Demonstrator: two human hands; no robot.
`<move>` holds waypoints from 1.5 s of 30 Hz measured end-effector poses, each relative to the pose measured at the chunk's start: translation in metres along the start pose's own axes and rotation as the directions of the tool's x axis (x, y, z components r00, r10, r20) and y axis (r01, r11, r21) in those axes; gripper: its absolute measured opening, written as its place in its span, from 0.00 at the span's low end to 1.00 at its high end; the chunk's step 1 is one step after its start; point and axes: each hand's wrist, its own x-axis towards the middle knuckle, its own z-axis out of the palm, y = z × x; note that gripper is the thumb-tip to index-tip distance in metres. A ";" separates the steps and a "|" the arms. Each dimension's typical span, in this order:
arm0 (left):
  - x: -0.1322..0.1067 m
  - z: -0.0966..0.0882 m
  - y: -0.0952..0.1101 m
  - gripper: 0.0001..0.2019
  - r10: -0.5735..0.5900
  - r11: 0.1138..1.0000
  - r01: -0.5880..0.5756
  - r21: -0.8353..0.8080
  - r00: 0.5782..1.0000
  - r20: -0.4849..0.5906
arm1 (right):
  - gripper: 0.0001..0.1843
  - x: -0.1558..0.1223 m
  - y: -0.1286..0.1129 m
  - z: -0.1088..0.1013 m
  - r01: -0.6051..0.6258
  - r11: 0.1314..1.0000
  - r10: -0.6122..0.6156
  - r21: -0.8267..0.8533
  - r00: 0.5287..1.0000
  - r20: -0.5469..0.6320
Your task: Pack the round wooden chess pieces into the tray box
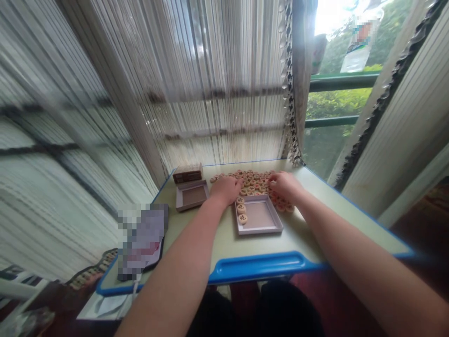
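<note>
Many round wooden xiangqi pieces point(253, 181) lie in a dense pile at the far side of the desk. My left hand point(226, 190) rests on the pile's left side, cupped over the pieces. My right hand point(286, 186) has its fingers on the pile's right side, with more pieces spilling toward the tray's right corner. Whether either hand grips a piece is hidden. Just below, a shallow lilac tray point(266, 222) holds a row of 3 pieces point(241, 209) along its left wall.
A second shallow lilac tray point(192, 195) and a brown box point(187, 173) stand left of the pile on the pale green, blue-edged desk point(259, 267). A pixelated flat item point(142, 241) lies at the near left. Bead-string curtains point(217, 84) and a window point(336, 103) border the far side.
</note>
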 end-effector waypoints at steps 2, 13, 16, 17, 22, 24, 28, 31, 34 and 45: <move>-0.001 -0.001 0.001 0.27 -0.015 1.000 0.015 0.008 1.000 0.020 | 0.15 0.000 0.001 0.000 0.008 1.000 -0.008 -0.005 0.999 0.040; -0.002 -0.004 0.006 0.23 -0.044 0.996 0.038 0.079 0.996 0.073 | 0.10 -0.005 -0.022 0.008 0.425 0.875 -0.435 0.231 0.900 -0.010; -0.001 -0.003 0.004 0.22 -0.049 0.995 0.042 0.085 0.996 0.077 | 0.13 -0.002 -0.018 0.006 0.354 0.903 -0.354 0.245 0.934 -0.047; -0.001 -0.002 0.004 0.22 -0.055 0.995 0.048 0.084 0.995 0.079 | 0.15 -0.001 -0.015 0.005 0.288 0.928 -0.281 0.236 0.958 -0.061; 0.001 0.003 0.001 0.20 -0.022 0.996 0.017 0.085 0.998 0.063 | 0.19 0.005 0.005 -0.003 -0.047 0.997 0.044 0.068 0.998 0.051; 0.002 0.005 0.000 0.18 0.035 0.996 -0.040 0.082 0.997 0.067 | 0.19 0.005 0.009 -0.003 -0.085 0.996 0.082 0.029 0.992 0.097; 0.003 0.006 -0.003 0.13 0.104 0.991 -0.111 0.073 0.989 0.102 | 0.18 0.004 0.006 -0.002 -0.055 0.997 0.049 0.052 0.994 0.099; 0.003 0.006 -0.007 0.12 0.118 0.989 -0.128 0.069 0.984 0.130 | 0.17 0.004 0.004 -0.004 -0.066 0.996 0.059 0.060 0.993 0.105; 0.004 0.006 -0.010 0.13 0.112 0.991 -0.121 0.064 0.985 0.134 | 0.16 0.003 0.004 -0.006 -0.065 0.996 0.053 0.062 0.983 0.177; 0.004 0.006 -0.009 0.09 0.013 0.997 -0.022 0.075 0.993 0.115 | 0.17 0.009 0.021 -0.006 -0.250 0.966 0.239 0.066 0.961 0.135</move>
